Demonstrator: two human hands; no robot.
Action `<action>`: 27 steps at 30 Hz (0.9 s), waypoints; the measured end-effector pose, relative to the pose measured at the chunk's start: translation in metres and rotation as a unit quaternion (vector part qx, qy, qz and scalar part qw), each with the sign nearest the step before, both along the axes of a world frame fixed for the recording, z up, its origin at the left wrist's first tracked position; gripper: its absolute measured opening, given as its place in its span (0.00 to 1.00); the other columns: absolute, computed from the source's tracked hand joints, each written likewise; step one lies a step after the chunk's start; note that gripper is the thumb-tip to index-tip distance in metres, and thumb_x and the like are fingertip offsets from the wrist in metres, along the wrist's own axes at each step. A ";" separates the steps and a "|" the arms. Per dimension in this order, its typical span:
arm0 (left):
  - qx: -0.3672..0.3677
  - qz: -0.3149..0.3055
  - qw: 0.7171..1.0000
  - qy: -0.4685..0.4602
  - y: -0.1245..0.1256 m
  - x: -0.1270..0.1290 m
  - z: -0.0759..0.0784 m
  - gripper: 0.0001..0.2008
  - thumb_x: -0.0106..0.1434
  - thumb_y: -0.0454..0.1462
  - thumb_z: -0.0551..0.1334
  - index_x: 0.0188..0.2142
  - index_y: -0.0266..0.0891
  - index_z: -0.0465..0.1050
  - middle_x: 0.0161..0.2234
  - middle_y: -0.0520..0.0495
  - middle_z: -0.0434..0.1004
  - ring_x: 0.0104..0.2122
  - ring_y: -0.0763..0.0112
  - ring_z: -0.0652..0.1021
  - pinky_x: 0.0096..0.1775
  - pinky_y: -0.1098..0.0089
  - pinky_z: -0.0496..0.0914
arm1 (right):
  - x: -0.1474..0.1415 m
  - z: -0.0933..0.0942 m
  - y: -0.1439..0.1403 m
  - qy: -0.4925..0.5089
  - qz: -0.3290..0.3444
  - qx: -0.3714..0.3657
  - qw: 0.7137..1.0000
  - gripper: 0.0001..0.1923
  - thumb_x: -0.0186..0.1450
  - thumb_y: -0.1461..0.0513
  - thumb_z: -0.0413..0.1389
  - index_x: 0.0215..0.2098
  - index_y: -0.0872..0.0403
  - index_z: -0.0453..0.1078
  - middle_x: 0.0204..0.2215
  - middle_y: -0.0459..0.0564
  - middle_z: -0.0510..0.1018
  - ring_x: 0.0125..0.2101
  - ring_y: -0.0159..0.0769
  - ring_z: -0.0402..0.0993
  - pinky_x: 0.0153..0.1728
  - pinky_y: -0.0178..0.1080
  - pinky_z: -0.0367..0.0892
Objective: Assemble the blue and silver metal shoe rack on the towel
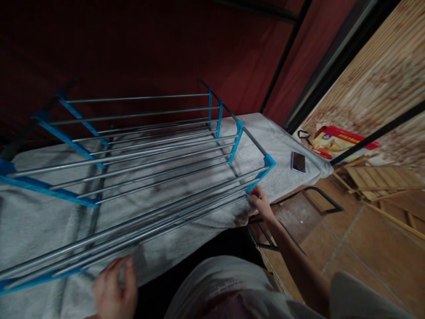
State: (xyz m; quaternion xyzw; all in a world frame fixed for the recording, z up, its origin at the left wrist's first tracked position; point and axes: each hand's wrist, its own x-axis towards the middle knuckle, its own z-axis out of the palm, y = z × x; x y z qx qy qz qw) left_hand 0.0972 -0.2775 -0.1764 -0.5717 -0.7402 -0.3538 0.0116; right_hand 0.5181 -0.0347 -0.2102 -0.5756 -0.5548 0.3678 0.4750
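Observation:
A rack of thin metal rods (179,199) joined by blue plastic side brackets (236,142) lies across the grey cloth-covered surface; it looks like a shoe rack. At its near right corner, my right hand (261,203) pinches the lower end of a blue end bracket (260,176). My left hand (116,288) is just below the nearest rods, toward the left. Its fingers are loosely bent, with a gap beside the thumb and nothing visible in it. Dark tubes (254,139) run through the brackets at both sides.
A phone (298,162) lies on the grey cloth (265,128), right of the rack. Below it stands a black metal-framed stool or chair (323,199). A red and yellow box (341,139) and wooden slatted furniture (381,181) are at the right. Dark red panels rise behind.

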 end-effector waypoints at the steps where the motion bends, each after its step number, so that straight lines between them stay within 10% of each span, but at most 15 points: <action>1: -0.013 -0.027 0.999 0.046 0.010 0.007 -0.005 0.17 0.69 0.45 0.55 0.54 0.46 0.71 0.49 0.41 0.80 0.50 0.51 0.77 0.55 0.48 0.68 | 0.000 0.002 0.002 -0.029 0.005 -0.005 1.000 0.14 0.55 0.54 0.52 0.37 0.51 0.66 0.34 0.49 0.76 0.37 0.41 0.71 0.44 0.45 0.68; 9: -0.181 -0.142 0.956 0.181 0.089 0.032 -0.017 0.21 0.72 0.41 0.47 0.53 0.39 0.75 0.47 0.40 0.83 0.45 0.56 0.80 0.49 0.57 0.71 | 0.000 0.014 0.015 -0.127 0.005 -0.029 0.991 0.15 0.59 0.47 0.54 0.27 0.48 0.61 0.23 0.46 0.71 0.29 0.40 0.68 0.36 0.43 0.66; 22: -0.140 -0.159 0.965 0.152 0.092 0.014 -0.016 0.20 0.71 0.42 0.48 0.49 0.41 0.77 0.41 0.41 0.85 0.39 0.56 0.84 0.43 0.59 0.75 | -0.008 0.005 0.016 0.060 0.010 -0.072 0.996 0.19 0.56 0.46 0.58 0.37 0.50 0.67 0.34 0.49 0.74 0.36 0.41 0.70 0.32 0.42 0.75; 27: -0.144 -0.161 0.967 0.136 0.090 0.010 -0.020 0.19 0.70 0.40 0.49 0.49 0.43 0.77 0.40 0.43 0.85 0.38 0.57 0.84 0.42 0.60 0.75 | -0.005 -0.002 0.010 -0.025 0.022 -0.050 0.998 0.18 0.59 0.45 0.56 0.35 0.51 0.67 0.31 0.47 0.74 0.34 0.39 0.70 0.35 0.41 0.73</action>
